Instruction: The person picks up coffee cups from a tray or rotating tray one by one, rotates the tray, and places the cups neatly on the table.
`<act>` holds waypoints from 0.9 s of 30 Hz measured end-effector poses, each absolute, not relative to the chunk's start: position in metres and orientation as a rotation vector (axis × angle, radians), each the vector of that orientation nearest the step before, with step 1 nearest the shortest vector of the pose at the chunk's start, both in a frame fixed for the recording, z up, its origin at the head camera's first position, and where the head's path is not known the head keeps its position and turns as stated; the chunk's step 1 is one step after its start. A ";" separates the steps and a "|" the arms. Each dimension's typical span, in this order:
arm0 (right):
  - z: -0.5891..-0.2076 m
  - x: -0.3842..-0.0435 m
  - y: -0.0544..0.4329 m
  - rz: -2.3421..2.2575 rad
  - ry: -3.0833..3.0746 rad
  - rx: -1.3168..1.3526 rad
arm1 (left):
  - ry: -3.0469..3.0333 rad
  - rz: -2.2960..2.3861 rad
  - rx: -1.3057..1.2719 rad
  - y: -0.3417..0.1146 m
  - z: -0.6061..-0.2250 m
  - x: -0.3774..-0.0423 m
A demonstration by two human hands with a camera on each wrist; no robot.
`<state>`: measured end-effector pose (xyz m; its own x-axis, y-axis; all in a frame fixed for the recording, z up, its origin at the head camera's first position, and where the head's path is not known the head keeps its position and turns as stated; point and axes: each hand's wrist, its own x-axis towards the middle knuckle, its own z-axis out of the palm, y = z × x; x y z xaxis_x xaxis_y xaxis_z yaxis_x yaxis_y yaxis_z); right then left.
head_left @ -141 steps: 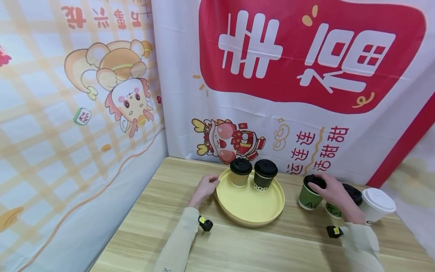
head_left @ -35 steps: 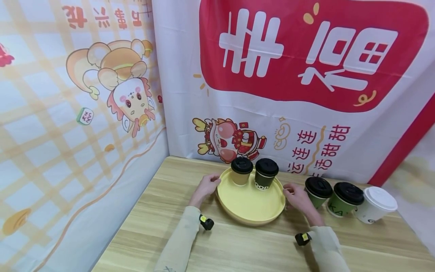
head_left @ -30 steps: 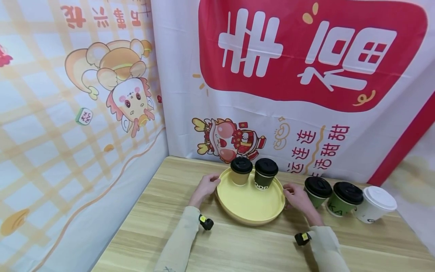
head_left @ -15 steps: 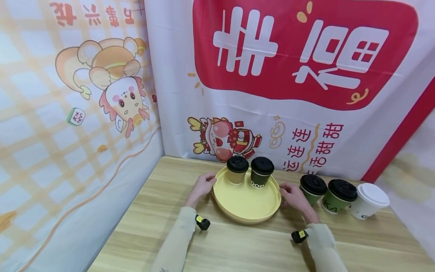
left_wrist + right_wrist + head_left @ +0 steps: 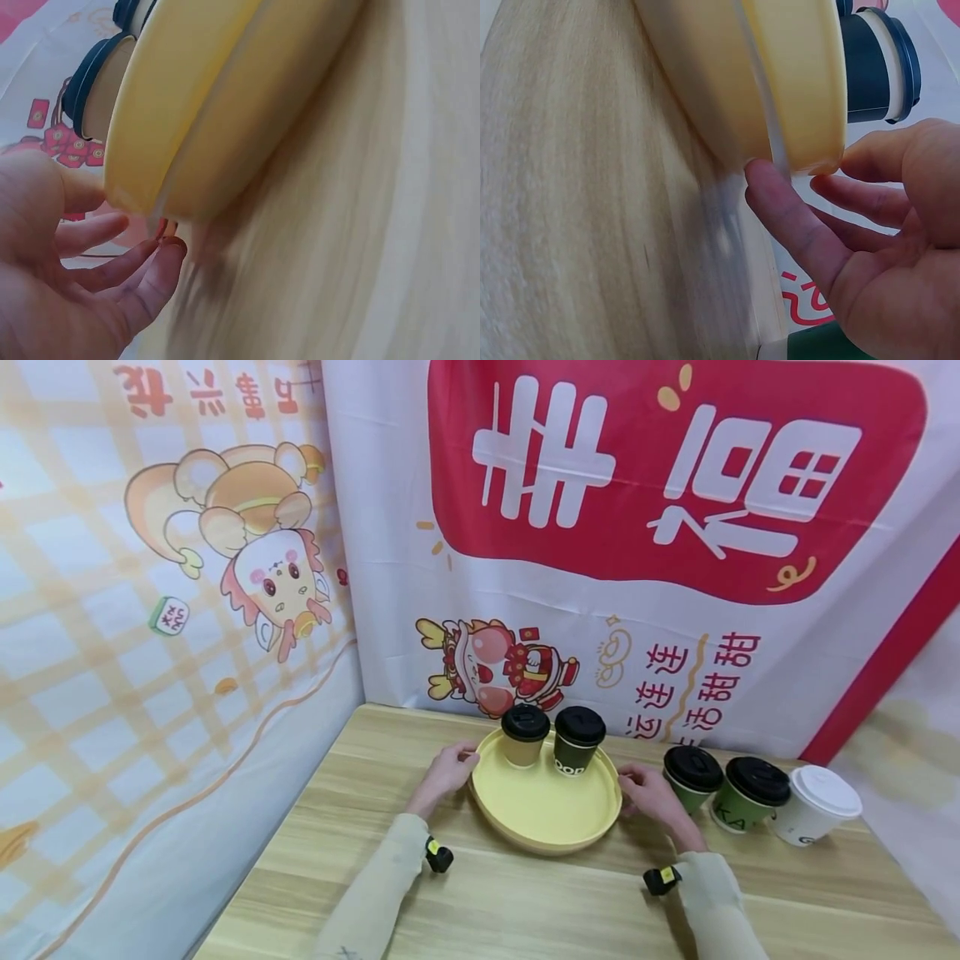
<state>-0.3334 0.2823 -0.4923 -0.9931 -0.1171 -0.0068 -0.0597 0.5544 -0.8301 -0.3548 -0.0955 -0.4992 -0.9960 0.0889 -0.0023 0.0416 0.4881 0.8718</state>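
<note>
At opposite sides of the tray (image 5: pixel 543 810), our left hand (image 5: pixel 448 770) and right hand (image 5: pixel 651 791) grip it, likely so the brown cup (image 5: pixel 522 752) and black cup (image 5: pixel 573 754) stay upright.

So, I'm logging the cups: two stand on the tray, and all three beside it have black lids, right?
Not quite: in the head view, the white cup has a white lid; the two green cups beside the tray have black lids. The rest stands.

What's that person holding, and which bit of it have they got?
The yellow tray, by its edge: the left grip holds it at the left side and the right grip at the right side.
</note>
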 end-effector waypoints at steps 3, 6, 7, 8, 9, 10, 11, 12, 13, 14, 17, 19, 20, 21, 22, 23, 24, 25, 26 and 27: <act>-0.491 -0.333 0.281 -1.437 2.711 -0.157 | 2.723 1.513 0.145 -0.100 -0.496 -0.351; -0.489 -0.332 0.280 -1.442 2.710 -0.154 | 2.761 1.476 0.210 -0.104 -0.491 -0.346; -0.489 -0.332 0.281 -1.445 2.709 -0.159 | 2.775 1.461 0.243 -0.106 -0.489 -0.345; -0.488 -0.332 0.281 -1.448 2.710 -0.164 | 2.795 1.442 0.294 -0.107 -0.487 -0.343; -0.488 -0.331 0.282 -1.444 2.713 -0.171 | 2.813 1.421 0.347 -0.107 -0.485 -0.341; -0.488 -0.331 0.282 -1.446 2.713 -0.172 | 2.836 1.390 0.401 -0.108 -0.483 -0.339; -0.488 -0.331 0.282 -1.448 2.714 -0.167 | 2.852 1.357 0.450 -0.108 -0.481 -0.337; -0.487 -0.331 0.283 -1.445 2.716 -0.166 | 2.863 1.325 0.497 -0.108 -0.478 -0.335; -0.487 -0.331 0.283 -1.440 2.719 -0.171 | 2.867 1.299 0.549 -0.109 -0.476 -0.333; -0.487 -0.331 0.283 -1.435 2.722 -0.173 | 2.864 1.275 0.592 -0.109 -0.474 -0.330; -0.488 -0.330 0.284 -1.432 2.727 -0.169 | 2.833 1.201 0.681 -0.108 -0.467 -0.323; -0.488 -0.330 0.284 -1.425 2.737 -0.180 | 2.826 1.158 0.737 -0.107 -0.463 -0.318; -0.488 -0.330 0.284 -1.421 2.741 -0.187 | 2.831 1.127 0.762 -0.106 -0.461 -0.316; -0.488 -0.331 0.284 -1.413 2.747 -0.195 | 2.846 1.092 0.797 -0.105 -0.459 -0.314; -0.488 -0.331 0.284 -1.397 2.757 -0.210 | 2.864 1.058 0.825 -0.105 -0.458 -0.312; -0.488 -0.331 0.284 -1.388 2.768 -0.205 | 2.882 1.024 0.850 -0.104 -0.457 -0.310; -0.488 -0.331 0.284 -1.378 2.775 -0.207 | 2.896 0.997 0.874 -0.103 -0.456 -0.308; -0.488 -0.331 0.284 -1.368 2.783 -0.206 | 2.910 0.968 0.900 -0.102 -0.456 -0.307; -0.488 -0.332 0.283 -1.362 2.784 -0.208 | 2.922 0.940 0.926 -0.101 -0.455 -0.305; -0.488 -0.332 0.283 -1.365 2.785 -0.203 | 2.935 0.909 0.945 -0.100 -0.455 -0.303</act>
<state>-0.3320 0.2830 -0.4876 -0.9909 -0.1318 0.0279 -0.1027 0.6057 -0.7890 -0.3027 -0.0995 -0.4553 -0.8247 0.5154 0.2328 0.5567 0.6676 0.4944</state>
